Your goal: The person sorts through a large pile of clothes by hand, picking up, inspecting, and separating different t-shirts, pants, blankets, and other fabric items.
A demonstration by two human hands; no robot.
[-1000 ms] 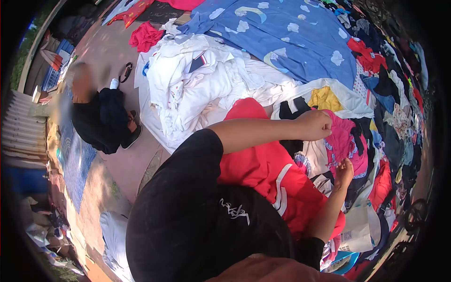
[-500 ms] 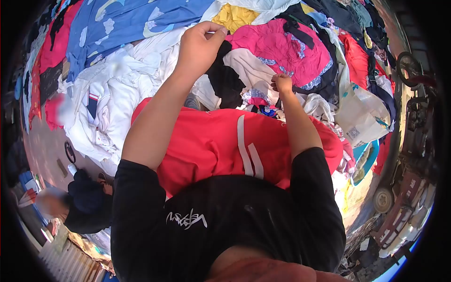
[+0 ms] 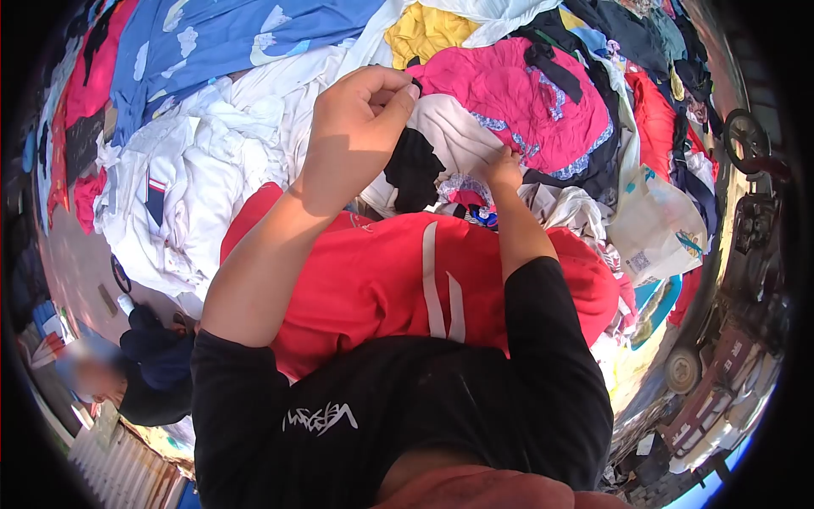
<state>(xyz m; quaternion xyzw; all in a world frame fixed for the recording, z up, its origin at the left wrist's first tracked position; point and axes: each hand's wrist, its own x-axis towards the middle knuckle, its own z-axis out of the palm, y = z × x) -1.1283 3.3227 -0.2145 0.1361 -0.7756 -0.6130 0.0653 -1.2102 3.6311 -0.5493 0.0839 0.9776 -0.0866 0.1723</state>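
Left hand (image 3: 360,127): raised, forearm bare, fingertips pinched together, far-centre. Right hand (image 3: 502,170): lower, just right, fingers curled down, forearm bare, black sleeve at elbow.

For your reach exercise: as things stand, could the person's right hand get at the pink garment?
Probably yes. The right hand rests on the pile just beside the pink garment, which lies on top with only a dark strap across it.

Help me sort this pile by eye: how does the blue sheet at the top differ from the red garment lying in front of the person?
The blue sheet is printed with pale clouds and moons; the red garment is plain apart from white stripes. The blue sheet lies spread at the far edge of the pile, while the red garment lies close to the person, between their arms. Neither hand touches either. Both are cloth lying on the heap.
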